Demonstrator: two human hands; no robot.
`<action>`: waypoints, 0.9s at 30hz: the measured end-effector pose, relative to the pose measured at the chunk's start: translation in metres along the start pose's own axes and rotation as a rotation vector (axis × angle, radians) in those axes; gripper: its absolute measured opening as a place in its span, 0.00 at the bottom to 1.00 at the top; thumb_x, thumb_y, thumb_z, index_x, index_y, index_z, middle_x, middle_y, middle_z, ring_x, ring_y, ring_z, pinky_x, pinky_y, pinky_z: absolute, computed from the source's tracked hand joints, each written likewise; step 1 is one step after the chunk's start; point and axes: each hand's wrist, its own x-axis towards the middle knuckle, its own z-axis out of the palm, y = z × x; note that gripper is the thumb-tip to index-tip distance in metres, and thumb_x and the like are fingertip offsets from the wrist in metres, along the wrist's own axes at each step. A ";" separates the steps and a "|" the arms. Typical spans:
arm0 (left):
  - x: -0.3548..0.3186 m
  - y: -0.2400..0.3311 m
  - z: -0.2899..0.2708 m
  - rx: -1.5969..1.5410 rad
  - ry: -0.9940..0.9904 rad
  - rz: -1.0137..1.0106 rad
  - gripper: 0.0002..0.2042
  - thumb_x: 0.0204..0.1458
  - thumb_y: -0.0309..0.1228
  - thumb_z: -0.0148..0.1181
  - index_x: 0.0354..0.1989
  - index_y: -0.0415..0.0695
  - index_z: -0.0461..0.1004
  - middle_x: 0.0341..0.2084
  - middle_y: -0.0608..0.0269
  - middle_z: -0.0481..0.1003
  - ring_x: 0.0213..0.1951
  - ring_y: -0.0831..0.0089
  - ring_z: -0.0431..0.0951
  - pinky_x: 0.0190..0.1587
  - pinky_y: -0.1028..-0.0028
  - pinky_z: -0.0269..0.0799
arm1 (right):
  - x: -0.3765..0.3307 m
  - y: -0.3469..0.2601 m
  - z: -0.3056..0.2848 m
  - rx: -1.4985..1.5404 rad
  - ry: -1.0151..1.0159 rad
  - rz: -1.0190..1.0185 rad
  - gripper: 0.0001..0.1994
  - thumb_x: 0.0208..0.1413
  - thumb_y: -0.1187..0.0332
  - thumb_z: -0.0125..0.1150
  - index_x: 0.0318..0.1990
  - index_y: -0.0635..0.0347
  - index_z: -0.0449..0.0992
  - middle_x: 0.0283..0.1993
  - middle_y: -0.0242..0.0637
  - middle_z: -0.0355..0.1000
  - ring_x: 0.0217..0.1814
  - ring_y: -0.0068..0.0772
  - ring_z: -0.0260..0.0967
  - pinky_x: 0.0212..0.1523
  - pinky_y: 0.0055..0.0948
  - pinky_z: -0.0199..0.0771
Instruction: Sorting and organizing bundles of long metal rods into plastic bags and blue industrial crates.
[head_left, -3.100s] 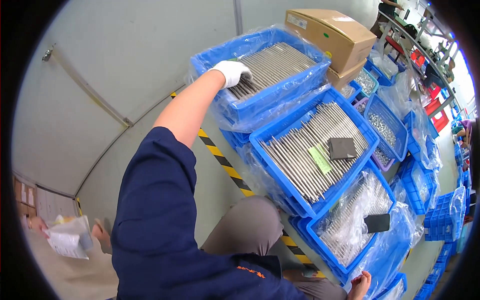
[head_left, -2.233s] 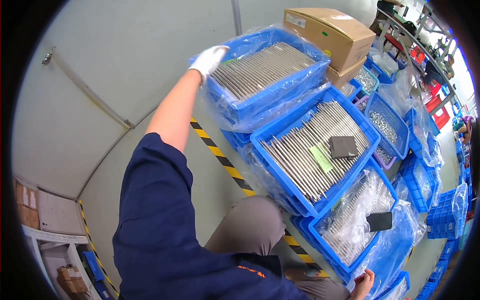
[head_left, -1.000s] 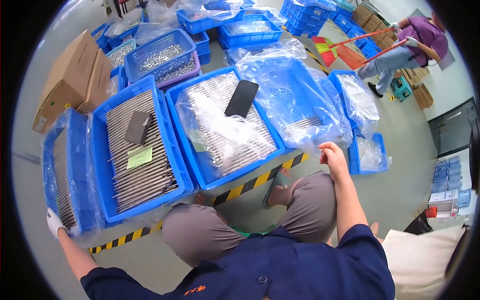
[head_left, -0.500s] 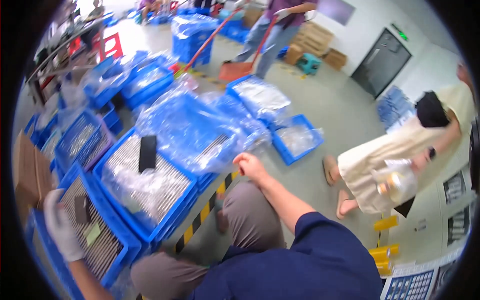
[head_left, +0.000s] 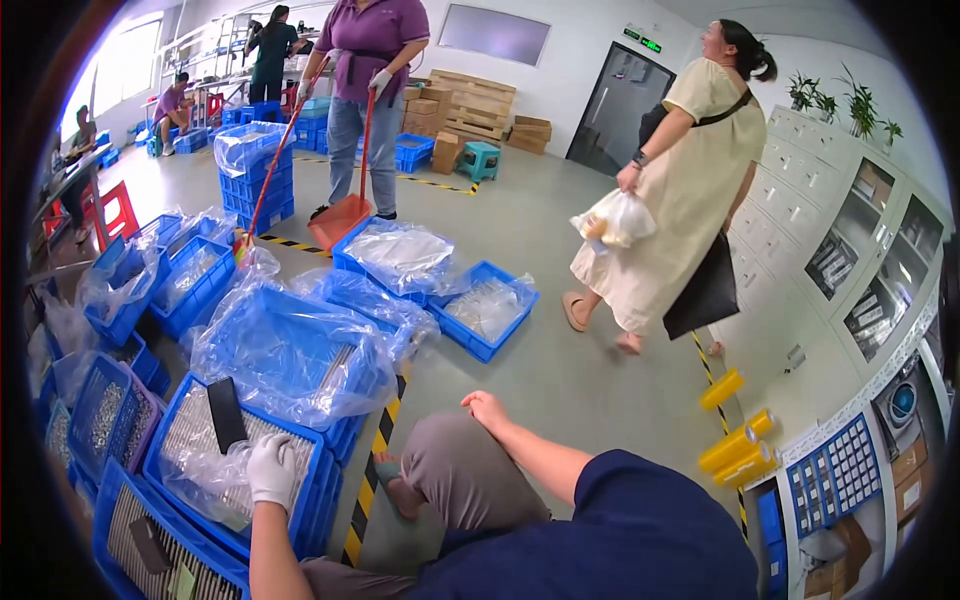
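My left hand (head_left: 272, 470), in a white glove, is over a blue crate (head_left: 318, 455) filled with rows of thin metal rods. Its fingers are bent and closed on the edge of a crumpled clear plastic bag (head_left: 215, 487) lying on the rods. A black rectangular block (head_left: 227, 415) rests beside the bag, close to the hand. Nearer to me, a second blue crate (head_left: 118, 480) holds similar rods, a dark block (head_left: 150, 545) and a small yellowish slip (head_left: 183, 582). My bare right hand (head_left: 487, 412) rests by my knee, its fingers curled with nothing in them.
A large plastic-lined blue crate (head_left: 275, 335) stands beyond, with more crates left and ahead. A person holds a broom and a red dustpan (head_left: 340, 222). Another person with a plastic bag (head_left: 615, 218) walks at right, near cabinets (head_left: 800, 215). Yellow rolls (head_left: 735, 450) stand low right.
My left hand has moved right from the nearer crate onto the plastic bag in the neighbouring one. My view has tilted up and right. My right hand stays at my knee.
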 end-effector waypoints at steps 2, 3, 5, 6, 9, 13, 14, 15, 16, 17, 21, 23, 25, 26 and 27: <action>0.000 -0.017 0.006 -0.018 -0.010 -0.082 0.07 0.39 0.26 0.52 0.28 0.41 0.71 0.28 0.54 0.71 0.34 0.59 0.71 0.39 0.69 0.66 | -0.006 0.003 -0.001 -0.058 0.016 0.009 0.09 0.42 0.71 0.42 0.28 0.59 0.72 0.20 0.31 0.68 0.22 0.23 0.63 0.24 0.23 0.62; -0.001 -0.025 0.008 -0.017 -0.008 -0.080 0.07 0.39 0.26 0.52 0.28 0.41 0.71 0.28 0.54 0.71 0.34 0.59 0.71 0.39 0.69 0.66 | -0.010 0.005 -0.002 -0.117 0.028 0.018 0.10 0.42 0.69 0.43 0.27 0.58 0.72 0.20 0.32 0.68 0.23 0.25 0.64 0.26 0.25 0.63; -0.005 -0.040 0.012 -0.035 -0.025 -0.176 0.07 0.40 0.26 0.51 0.28 0.40 0.71 0.28 0.55 0.71 0.34 0.60 0.71 0.39 0.69 0.66 | -0.012 0.027 -0.005 -0.093 0.012 -0.005 0.10 0.42 0.69 0.43 0.27 0.59 0.72 0.22 0.33 0.69 0.24 0.26 0.65 0.27 0.26 0.64; -0.007 -0.048 0.014 -0.055 -0.025 -0.194 0.07 0.41 0.27 0.51 0.29 0.40 0.71 0.29 0.55 0.72 0.34 0.61 0.72 0.38 0.70 0.66 | -0.013 0.040 -0.007 -0.070 -0.010 -0.023 0.10 0.42 0.68 0.44 0.27 0.59 0.72 0.23 0.34 0.70 0.25 0.27 0.66 0.29 0.26 0.64; -0.014 -0.068 0.018 -0.130 -0.026 -0.289 0.08 0.42 0.27 0.51 0.30 0.39 0.72 0.29 0.54 0.72 0.34 0.63 0.72 0.38 0.71 0.67 | -0.016 0.071 -0.008 0.002 -0.064 0.076 0.11 0.43 0.66 0.45 0.29 0.60 0.73 0.28 0.36 0.71 0.30 0.29 0.67 0.33 0.27 0.65; -0.012 -0.069 0.012 -0.157 -0.050 -0.402 0.10 0.43 0.28 0.50 0.33 0.37 0.71 0.30 0.53 0.73 0.34 0.66 0.73 0.39 0.73 0.66 | -0.012 0.092 -0.011 0.088 -0.109 0.023 0.12 0.45 0.63 0.47 0.31 0.62 0.72 0.30 0.38 0.72 0.33 0.30 0.68 0.35 0.28 0.65; -0.015 -0.074 0.011 -0.150 -0.054 -0.402 0.10 0.43 0.28 0.50 0.33 0.37 0.71 0.30 0.53 0.73 0.34 0.66 0.73 0.39 0.73 0.66 | -0.014 0.091 -0.008 0.125 -0.123 -0.009 0.13 0.46 0.63 0.47 0.32 0.62 0.72 0.30 0.38 0.71 0.33 0.30 0.68 0.35 0.28 0.65; -0.017 -0.078 0.011 -0.144 -0.064 -0.424 0.10 0.43 0.28 0.50 0.33 0.37 0.71 0.30 0.53 0.73 0.34 0.65 0.73 0.39 0.73 0.66 | -0.014 0.090 -0.006 0.131 -0.126 -0.003 0.13 0.46 0.63 0.47 0.32 0.62 0.72 0.30 0.38 0.71 0.33 0.30 0.68 0.35 0.28 0.65; -0.018 -0.080 0.010 -0.139 -0.073 -0.444 0.10 0.43 0.28 0.50 0.33 0.37 0.71 0.30 0.53 0.73 0.35 0.65 0.73 0.39 0.73 0.66 | -0.013 0.089 -0.004 0.135 -0.112 0.030 0.13 0.46 0.62 0.47 0.32 0.62 0.72 0.29 0.38 0.71 0.32 0.30 0.68 0.34 0.28 0.65; -0.018 -0.084 0.011 -0.133 -0.077 -0.444 0.10 0.43 0.28 0.50 0.33 0.37 0.71 0.30 0.53 0.73 0.35 0.65 0.73 0.39 0.73 0.66 | -0.012 0.088 -0.002 0.138 -0.099 0.064 0.13 0.45 0.62 0.48 0.32 0.62 0.72 0.29 0.38 0.71 0.32 0.29 0.68 0.34 0.28 0.65; -0.016 -0.088 0.016 -0.150 -0.040 -0.430 0.10 0.44 0.27 0.49 0.33 0.36 0.71 0.30 0.54 0.73 0.35 0.66 0.72 0.40 0.74 0.65 | 0.004 0.085 0.000 0.021 -0.052 0.037 0.12 0.44 0.62 0.48 0.31 0.61 0.72 0.27 0.37 0.71 0.31 0.27 0.68 0.33 0.26 0.65; -0.019 -0.090 0.015 -0.170 -0.020 -0.440 0.09 0.44 0.27 0.49 0.33 0.36 0.71 0.30 0.54 0.73 0.35 0.66 0.72 0.40 0.74 0.65 | 0.014 0.073 0.003 0.014 -0.018 -0.115 0.11 0.43 0.64 0.48 0.30 0.59 0.72 0.26 0.36 0.71 0.29 0.26 0.67 0.31 0.25 0.65; -0.023 -0.098 0.013 -0.172 0.002 -0.424 0.09 0.45 0.27 0.49 0.33 0.36 0.71 0.30 0.55 0.72 0.35 0.67 0.72 0.40 0.74 0.65 | 0.019 0.050 0.009 -0.073 -0.010 -0.053 0.10 0.43 0.66 0.47 0.30 0.58 0.73 0.24 0.35 0.70 0.27 0.26 0.67 0.29 0.26 0.65; -0.021 -0.090 0.012 -0.170 -0.007 -0.415 0.09 0.45 0.26 0.50 0.34 0.36 0.71 0.30 0.55 0.72 0.34 0.67 0.72 0.40 0.74 0.65 | 0.023 0.038 0.010 -0.077 -0.015 -0.048 0.10 0.43 0.66 0.47 0.30 0.58 0.73 0.24 0.35 0.70 0.27 0.26 0.67 0.29 0.26 0.65; -0.020 -0.082 0.011 -0.171 -0.009 -0.424 0.09 0.45 0.26 0.50 0.34 0.36 0.71 0.30 0.55 0.72 0.34 0.67 0.72 0.40 0.74 0.65 | 0.025 0.026 0.011 -0.075 -0.037 -0.026 0.09 0.44 0.68 0.46 0.31 0.58 0.72 0.22 0.33 0.69 0.23 0.23 0.65 0.25 0.23 0.64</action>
